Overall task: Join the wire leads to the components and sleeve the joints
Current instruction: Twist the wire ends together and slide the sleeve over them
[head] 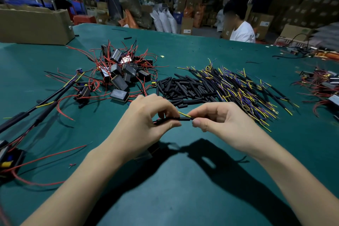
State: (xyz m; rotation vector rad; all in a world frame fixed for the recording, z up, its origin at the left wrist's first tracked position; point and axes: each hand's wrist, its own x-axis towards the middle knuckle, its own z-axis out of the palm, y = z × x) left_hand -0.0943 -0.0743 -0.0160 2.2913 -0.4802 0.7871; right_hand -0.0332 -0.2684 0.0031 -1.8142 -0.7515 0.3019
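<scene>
Sleeve held between both hands above the green mat

Sleeve [185,119], a short black tube, sits on a thin black lead [165,120] that runs nearly level from left to right between your hands, just above the table [183,189]. Your left hand [145,121] pinches the lead between thumb and curled fingers. Your right hand [218,117] pinches the right end of the sleeve between thumb and forefinger, where a yellow wire [184,114] pokes out, angled up and away from you. The hands are close, with only the sleeve's length showing between them.

The sleeve's long axis follows the lead, so any slide would run sideways, toward your left hand or away from it. The right hand is the one on the sleeve. Whether the joint lies under the sleeve already is hard to tell, since the fingers hide both ends.

Beyond your hands, just past your knuckles, lies a heap of spare sleeves [181,88]. Cut leads [242,90] spread to its right, and boxed components [119,71] with red wires are piled to its left. Toward you the mat gives room to move.
</scene>
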